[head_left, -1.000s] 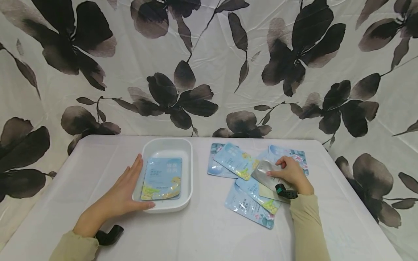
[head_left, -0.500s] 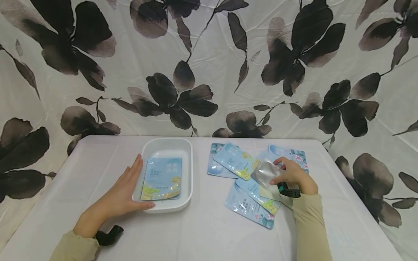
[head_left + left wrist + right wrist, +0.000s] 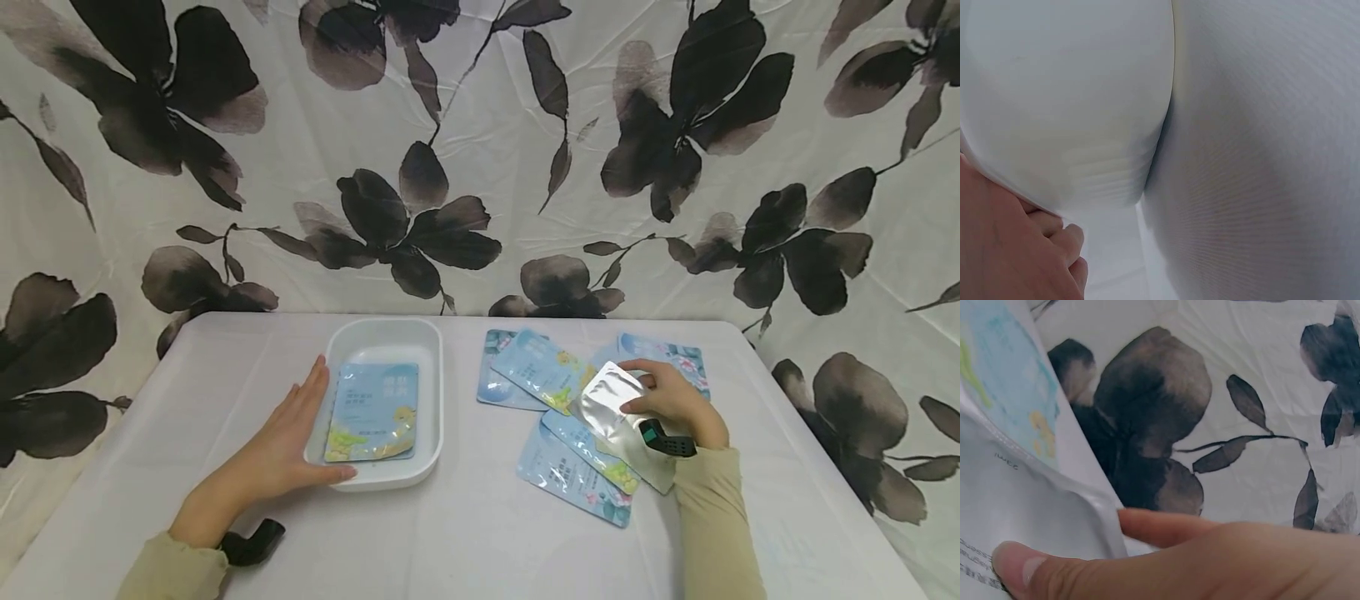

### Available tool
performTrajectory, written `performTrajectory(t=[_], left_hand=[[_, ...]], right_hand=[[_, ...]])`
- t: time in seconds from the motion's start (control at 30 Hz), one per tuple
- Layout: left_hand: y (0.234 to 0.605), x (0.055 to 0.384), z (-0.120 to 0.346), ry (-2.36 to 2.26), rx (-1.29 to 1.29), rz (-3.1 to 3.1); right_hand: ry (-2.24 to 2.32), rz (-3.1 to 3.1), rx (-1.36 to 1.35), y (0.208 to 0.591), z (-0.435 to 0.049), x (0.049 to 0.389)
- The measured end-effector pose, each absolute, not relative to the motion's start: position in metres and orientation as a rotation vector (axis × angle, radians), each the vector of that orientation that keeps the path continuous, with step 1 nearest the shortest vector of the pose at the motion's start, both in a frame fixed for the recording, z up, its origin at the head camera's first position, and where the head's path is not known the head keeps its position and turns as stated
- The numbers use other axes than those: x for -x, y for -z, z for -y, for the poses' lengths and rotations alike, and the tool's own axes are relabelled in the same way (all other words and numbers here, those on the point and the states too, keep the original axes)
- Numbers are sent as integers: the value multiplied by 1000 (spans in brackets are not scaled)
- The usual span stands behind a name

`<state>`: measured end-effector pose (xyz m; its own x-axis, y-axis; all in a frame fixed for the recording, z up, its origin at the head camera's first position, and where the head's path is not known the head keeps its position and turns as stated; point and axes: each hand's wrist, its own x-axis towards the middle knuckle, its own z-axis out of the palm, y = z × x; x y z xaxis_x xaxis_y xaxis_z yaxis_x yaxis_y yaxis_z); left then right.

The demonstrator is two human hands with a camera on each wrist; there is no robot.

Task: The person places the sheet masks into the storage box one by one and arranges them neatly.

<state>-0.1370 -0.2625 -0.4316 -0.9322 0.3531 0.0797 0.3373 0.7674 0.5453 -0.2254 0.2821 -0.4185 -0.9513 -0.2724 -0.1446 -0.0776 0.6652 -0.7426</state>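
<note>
My right hand (image 3: 671, 396) pinches the right edge of a silver foil sachet (image 3: 609, 402), which tilts up above a spread of blue sachets. In the right wrist view the thumb (image 3: 1022, 565) presses the printed silver face, while a finger reaches behind its edge. On the left stands a shallow white tray (image 3: 438, 400). A blue sachet (image 3: 371, 408) with yellow and green pictures lies in it, seemingly on top of another. My left hand (image 3: 270, 446) rests along the tray's left wall with straight fingers, its thumb at the near rim. The left wrist view shows the tray's outer side (image 3: 1066, 94).
Several blue sachets overlap on the right half of the table, among them one at the near side (image 3: 573, 475), one at the left (image 3: 536, 362) and one at the back right (image 3: 686, 362). A white cloth (image 3: 480, 533) covers the table. Behind hangs a floral curtain (image 3: 525, 167).
The right hand has shifted slightly right and changed its hold on the silver sachet, which has tipped up from the pile. The left hand and tray have stayed in place.
</note>
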Motion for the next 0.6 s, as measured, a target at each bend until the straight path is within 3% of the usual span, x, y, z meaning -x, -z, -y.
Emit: performTrajectory(t=[0.6], left_hand=[[431,135,260,-881,-538,-2933]], right_hand=[[1470,-2301,479,427,-257,233]])
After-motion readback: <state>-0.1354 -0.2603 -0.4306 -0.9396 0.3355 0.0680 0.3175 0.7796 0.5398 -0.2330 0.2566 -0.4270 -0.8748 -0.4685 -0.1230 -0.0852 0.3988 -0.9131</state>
